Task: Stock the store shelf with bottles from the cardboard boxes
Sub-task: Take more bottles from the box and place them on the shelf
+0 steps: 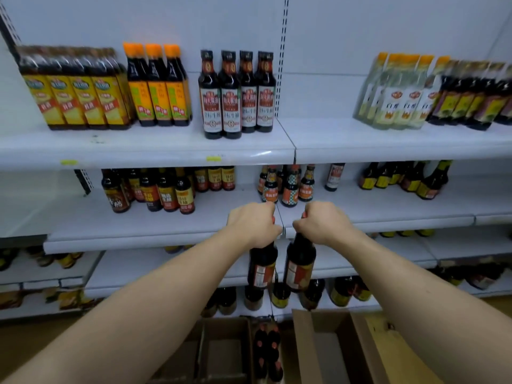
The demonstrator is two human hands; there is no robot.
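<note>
left hand [253,221] curled round one dark bottle [261,266], right hand [322,221] curled round a second bottle [300,261], two cardboard boxes [303,345] below

White shelves [138,145], sauce bottles [238,95] upright in rows, cardboard boxes [332,353] on floor [27,339]

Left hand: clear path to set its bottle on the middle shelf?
Probably yes. The left hand grips its bottle by the neck at the shelf lip; bare shelf lies just beyond. The bottle hangs below the lip, so lift first.
</note>
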